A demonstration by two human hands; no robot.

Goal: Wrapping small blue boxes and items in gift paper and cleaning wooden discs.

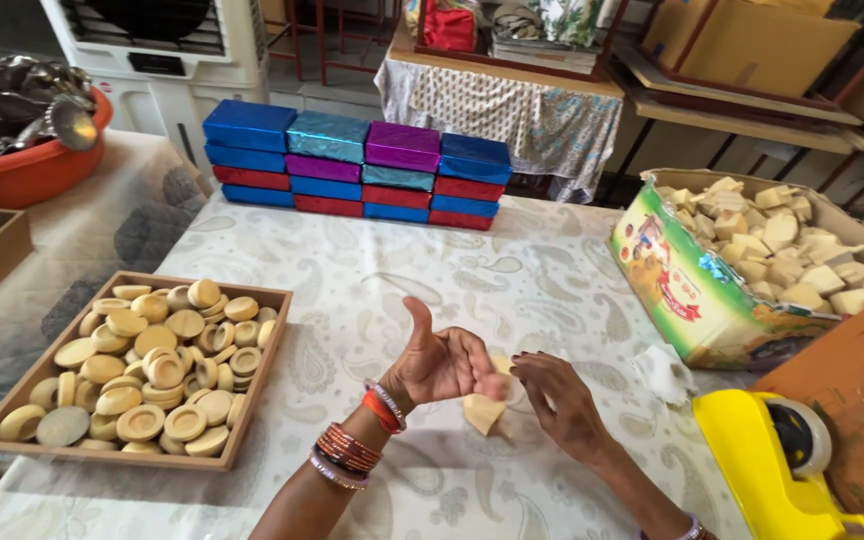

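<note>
Showing matt, chalky tan on the wedge-shaped piece (483, 412) under the fingers. Lying over the tabletop, soft printed cloth (372, 270). Gleaming at the far edge, foil-wrapped boxes (352, 165). Holding smooth matt discs (152, 370), a plain wooden tray (252, 385). Shining near the right corner, glossy yellow plastic dispenser (752, 460).
</note>
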